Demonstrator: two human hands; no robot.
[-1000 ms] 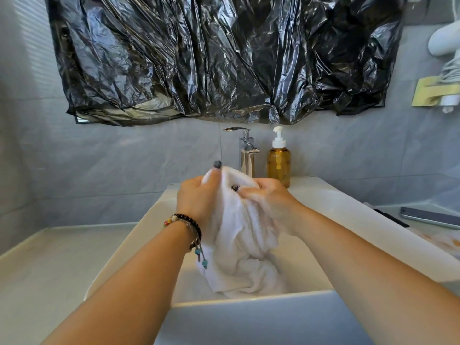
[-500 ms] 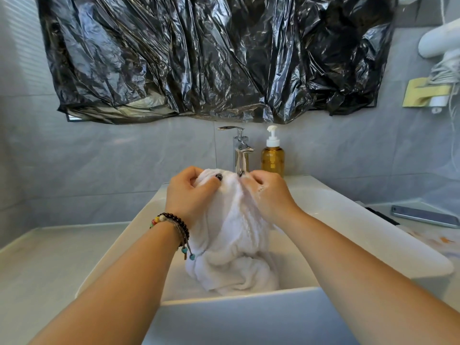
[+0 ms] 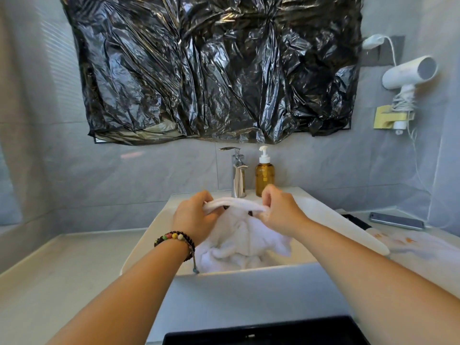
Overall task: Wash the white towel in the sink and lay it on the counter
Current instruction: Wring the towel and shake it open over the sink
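Note:
The white towel [image 3: 239, 235] hangs bunched over the white sink [image 3: 249, 282], its lower folds resting in the basin. My left hand [image 3: 194, 217] pinches the towel's top edge on the left side. My right hand [image 3: 278, 210] pinches the same edge on the right. The edge is stretched flat between the two hands, just in front of the chrome faucet [image 3: 237, 173]. The grey counter [image 3: 74, 265] runs to the left of the sink.
An amber soap dispenser [image 3: 264, 175] stands to the right of the faucet. A phone [image 3: 397, 220] lies on the right counter beside a stained white cloth [image 3: 410, 245]. A black plastic sheet [image 3: 211, 68] covers the wall above. A white hairdryer [image 3: 408, 73] hangs at right.
My hands have moved apart, stretching the towel's top edge between them. The view has pulled back and tilted, so the sink front shows more.

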